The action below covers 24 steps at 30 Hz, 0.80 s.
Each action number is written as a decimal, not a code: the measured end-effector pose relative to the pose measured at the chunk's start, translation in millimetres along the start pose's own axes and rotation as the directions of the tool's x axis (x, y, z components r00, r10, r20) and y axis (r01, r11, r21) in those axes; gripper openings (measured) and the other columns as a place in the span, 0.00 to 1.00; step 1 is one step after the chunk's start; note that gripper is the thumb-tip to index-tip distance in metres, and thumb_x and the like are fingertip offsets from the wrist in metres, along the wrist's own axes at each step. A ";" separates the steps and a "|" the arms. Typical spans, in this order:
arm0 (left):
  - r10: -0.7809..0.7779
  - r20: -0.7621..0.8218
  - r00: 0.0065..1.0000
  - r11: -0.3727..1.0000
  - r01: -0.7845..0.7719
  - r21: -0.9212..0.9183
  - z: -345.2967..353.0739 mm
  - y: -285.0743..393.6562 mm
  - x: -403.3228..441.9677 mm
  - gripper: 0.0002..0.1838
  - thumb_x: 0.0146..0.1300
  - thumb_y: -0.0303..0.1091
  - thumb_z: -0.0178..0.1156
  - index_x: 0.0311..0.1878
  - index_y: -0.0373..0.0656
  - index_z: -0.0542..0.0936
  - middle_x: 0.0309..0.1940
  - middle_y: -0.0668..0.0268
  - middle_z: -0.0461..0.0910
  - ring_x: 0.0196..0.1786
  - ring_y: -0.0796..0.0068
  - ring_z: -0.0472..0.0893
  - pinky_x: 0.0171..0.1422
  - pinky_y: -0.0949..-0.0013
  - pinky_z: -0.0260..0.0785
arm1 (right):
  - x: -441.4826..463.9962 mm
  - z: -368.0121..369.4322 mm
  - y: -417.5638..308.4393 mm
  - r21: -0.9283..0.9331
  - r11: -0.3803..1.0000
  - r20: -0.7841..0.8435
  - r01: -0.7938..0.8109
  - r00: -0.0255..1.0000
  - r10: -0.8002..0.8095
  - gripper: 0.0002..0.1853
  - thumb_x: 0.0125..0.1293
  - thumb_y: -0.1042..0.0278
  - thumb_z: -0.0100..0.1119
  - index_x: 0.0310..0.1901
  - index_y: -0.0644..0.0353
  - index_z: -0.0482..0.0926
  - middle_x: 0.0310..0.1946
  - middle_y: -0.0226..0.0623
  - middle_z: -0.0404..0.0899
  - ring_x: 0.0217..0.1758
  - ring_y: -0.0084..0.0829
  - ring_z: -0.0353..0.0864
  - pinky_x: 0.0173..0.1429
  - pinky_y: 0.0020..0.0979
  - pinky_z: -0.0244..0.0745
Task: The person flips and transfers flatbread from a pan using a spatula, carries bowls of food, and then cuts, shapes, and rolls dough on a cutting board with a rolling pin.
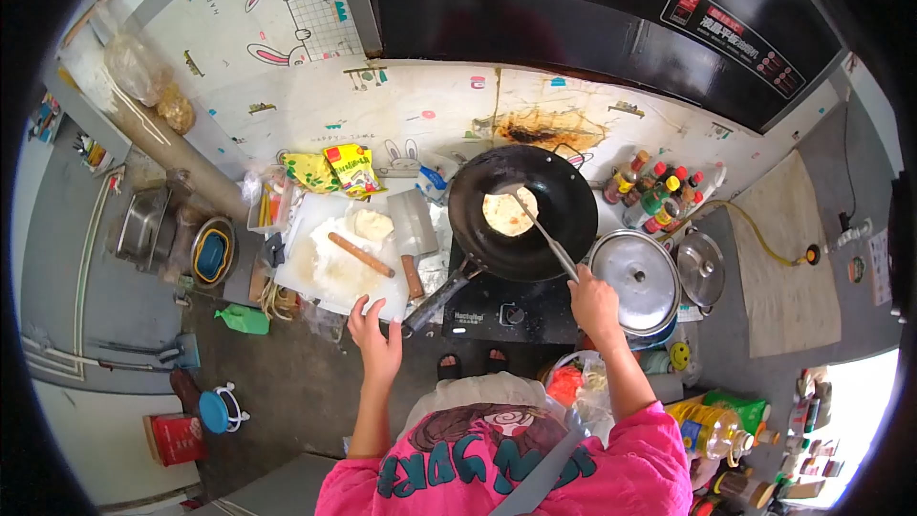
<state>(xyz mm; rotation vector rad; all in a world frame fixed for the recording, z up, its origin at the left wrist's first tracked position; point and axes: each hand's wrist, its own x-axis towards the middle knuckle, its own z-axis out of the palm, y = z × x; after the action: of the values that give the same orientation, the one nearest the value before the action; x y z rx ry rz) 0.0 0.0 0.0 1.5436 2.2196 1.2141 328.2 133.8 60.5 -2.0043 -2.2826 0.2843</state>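
My right hand [596, 306] grips the handle of a metal spatula [551, 241]. Its blade reaches into a black wok [571, 205] and meets the upper part of a round, pale flatbread [506, 216] with browned spots. My left hand [375, 334] is at the front edge of a white cutting board [296, 263], fingers apart and holding nothing; whether the fingertips touch the board I cannot tell. On the floured board lie a wooden rolling pin [361, 255] and a piece of dough [373, 225]. A cleaver [412, 225] rests to the right of them, left of the wok.
The wok stands on a black cooktop [487, 311], its handle [439, 301] pointing toward my left hand. Right of it are a lidded silver pot [635, 277], another glass lid [700, 268] and several sauce bottles [657, 193]. Yellow packets [351, 169] stand behind the board.
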 end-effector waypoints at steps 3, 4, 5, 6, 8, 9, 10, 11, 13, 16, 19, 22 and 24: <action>0.023 -0.008 1.000 0.999 -0.023 0.035 -17.0 -10.3 7.8 0.21 0.55 0.29 0.59 0.54 0.43 0.71 0.60 0.52 0.62 0.63 0.48 0.59 0.67 0.51 0.49 | -2.1 5.6 -17.9 -0.025 1.000 -0.024 -0.012 1.000 0.012 0.13 0.64 0.60 0.54 0.46 0.58 0.70 0.27 0.45 0.81 0.32 0.46 0.83 0.35 0.42 0.77; 0.031 -0.011 0.999 0.999 -0.031 0.033 -16.7 -10.1 10.4 0.21 0.55 0.29 0.58 0.54 0.43 0.71 0.60 0.52 0.62 0.63 0.48 0.59 0.67 0.50 0.49 | -1.7 3.6 -18.4 -0.046 0.999 -0.018 -0.027 0.999 0.026 0.13 0.64 0.60 0.54 0.44 0.58 0.70 0.27 0.45 0.81 0.31 0.46 0.83 0.35 0.42 0.77; 0.038 -0.013 0.999 0.999 -0.038 0.029 -15.9 -9.7 12.1 0.21 0.56 0.29 0.58 0.54 0.43 0.71 0.60 0.52 0.62 0.63 0.48 0.59 0.67 0.50 0.49 | -1.7 2.1 -18.1 -0.069 0.997 -0.011 -0.042 0.999 0.041 0.12 0.64 0.60 0.54 0.43 0.59 0.70 0.27 0.45 0.81 0.31 0.45 0.83 0.35 0.42 0.78; 0.041 -0.010 0.999 0.999 -0.041 0.024 -15.6 -9.5 12.2 0.21 0.56 0.29 0.58 0.54 0.43 0.71 0.60 0.52 0.62 0.63 0.48 0.59 0.67 0.50 0.49 | -3.4 1.7 -16.6 -0.074 0.996 -0.018 -0.052 0.999 0.051 0.12 0.64 0.61 0.54 0.42 0.60 0.70 0.27 0.46 0.81 0.31 0.46 0.83 0.35 0.43 0.77; 0.052 -0.010 0.999 0.999 -0.052 0.004 -9.6 -8.5 15.2 0.21 0.56 0.29 0.58 0.54 0.43 0.71 0.60 0.51 0.62 0.63 0.48 0.59 0.67 0.50 0.49 | -5.3 -0.3 -8.4 -0.090 0.993 -0.042 -0.072 0.997 0.069 0.12 0.64 0.61 0.54 0.41 0.61 0.70 0.26 0.47 0.81 0.30 0.48 0.82 0.35 0.44 0.77; 0.052 -0.005 0.999 0.999 -0.052 0.005 -10.2 -8.4 15.4 0.21 0.56 0.29 0.58 0.54 0.43 0.71 0.60 0.51 0.62 0.63 0.48 0.59 0.67 0.50 0.49 | -9.6 -1.1 -4.8 -0.038 0.997 -0.059 -0.064 0.996 0.061 0.12 0.64 0.61 0.53 0.41 0.61 0.70 0.26 0.48 0.80 0.30 0.50 0.81 0.35 0.44 0.76; 0.053 0.000 0.999 0.999 -0.053 0.004 -9.8 -8.2 16.4 0.21 0.56 0.29 0.58 0.54 0.43 0.71 0.60 0.51 0.62 0.63 0.48 0.59 0.67 0.50 0.50 | -14.6 -2.8 0.3 0.013 0.998 -0.079 -0.055 0.995 0.056 0.12 0.64 0.62 0.53 0.40 0.62 0.70 0.26 0.49 0.80 0.30 0.51 0.81 0.35 0.45 0.76; 0.054 0.005 0.999 0.999 -0.054 0.002 -8.9 -7.8 17.2 0.21 0.56 0.29 0.58 0.54 0.43 0.71 0.60 0.51 0.62 0.63 0.48 0.59 0.67 0.50 0.50 | -19.6 -3.5 6.3 0.063 0.997 -0.099 -0.046 0.994 0.052 0.12 0.63 0.62 0.53 0.40 0.63 0.70 0.26 0.51 0.80 0.30 0.52 0.80 0.35 0.46 0.76; 0.055 0.012 0.998 0.999 -0.055 0.001 -7.2 -6.9 18.3 0.21 0.56 0.29 0.58 0.54 0.43 0.71 0.60 0.51 0.62 0.64 0.48 0.58 0.67 0.51 0.50 | -26.6 12.7 27.1 0.211 0.977 -0.230 0.032 0.973 0.018 0.12 0.64 0.63 0.52 0.40 0.63 0.70 0.26 0.56 0.78 0.27 0.54 0.78 0.33 0.46 0.73; 0.056 0.026 0.998 0.998 -0.056 0.001 -5.7 -4.1 18.9 0.21 0.56 0.29 0.58 0.54 0.43 0.71 0.60 0.51 0.62 0.64 0.48 0.58 0.67 0.51 0.50 | -35.9 34.1 47.9 0.583 0.811 -0.222 0.050 0.970 0.100 0.11 0.66 0.62 0.50 0.39 0.61 0.71 0.21 0.45 0.75 0.18 0.40 0.74 0.23 0.37 0.68; 0.067 0.030 0.997 0.998 -0.067 -0.006 -3.2 -2.1 22.8 0.21 0.56 0.28 0.58 0.55 0.43 0.71 0.60 0.51 0.61 0.64 0.48 0.58 0.67 0.51 0.50 | -48.2 21.6 42.4 0.893 0.238 0.324 -0.381 0.913 0.247 0.11 0.69 0.60 0.46 0.39 0.60 0.71 0.17 0.29 0.65 0.12 0.24 0.62 0.16 0.26 0.56; 0.079 0.028 0.996 0.997 -0.079 -0.012 -1.3 0.1 24.7 0.21 0.55 0.27 0.58 0.55 0.43 0.71 0.60 0.51 0.62 0.64 0.48 0.58 0.67 0.51 0.50 | -58.3 7.3 24.3 0.902 -0.010 0.420 -0.433 0.869 0.262 0.12 0.72 0.60 0.43 0.42 0.61 0.71 0.16 0.22 0.58 0.11 0.16 0.53 0.15 0.21 0.48; 0.083 0.027 0.996 0.996 -0.083 -0.013 -0.6 0.7 24.3 0.22 0.54 0.27 0.58 0.55 0.43 0.71 0.60 0.52 0.62 0.64 0.48 0.58 0.67 0.51 0.50 | -62.0 4.1 20.9 0.900 -0.062 0.432 -0.432 0.863 0.261 0.15 0.73 0.61 0.40 0.47 0.64 0.71 0.16 0.23 0.58 0.10 0.17 0.51 0.14 0.22 0.48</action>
<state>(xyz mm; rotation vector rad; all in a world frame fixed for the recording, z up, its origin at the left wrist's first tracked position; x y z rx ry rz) -10.7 20.4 7.9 1.6534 2.1475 1.2188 356.1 74.7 55.7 -1.5130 -0.7118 1.5785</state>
